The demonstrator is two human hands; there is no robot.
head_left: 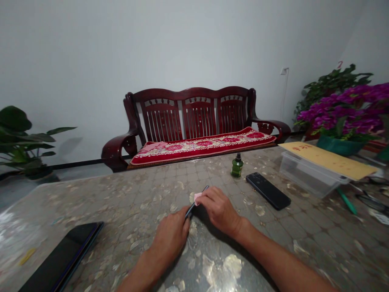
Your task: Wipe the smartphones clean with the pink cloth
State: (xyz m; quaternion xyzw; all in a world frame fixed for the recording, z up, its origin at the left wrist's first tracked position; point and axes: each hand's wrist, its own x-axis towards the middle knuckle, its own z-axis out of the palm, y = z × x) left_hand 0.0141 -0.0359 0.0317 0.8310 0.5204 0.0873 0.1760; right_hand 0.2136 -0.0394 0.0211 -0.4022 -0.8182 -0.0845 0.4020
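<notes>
Both of my hands meet over the middle of a patterned table (121, 202). My left hand (170, 237) grips the near end of a thin dark pen-like stick (199, 199) that slants up to the right. My right hand (217, 209) pinches a small pink-white pad (197, 197) against the stick's middle. A small green bottle (237, 165) with a dark cap stands upright beyond my right hand. A black phone (268, 190) lies flat to the right of the bottle.
A dark tablet (62, 259) lies at the near left. A clear plastic box (310, 174) under a yellow envelope (331, 160) sits at the right, with a green pen (346, 201) and purple flowers (349, 107) nearby. A red wooden bench (194, 125) stands behind the table.
</notes>
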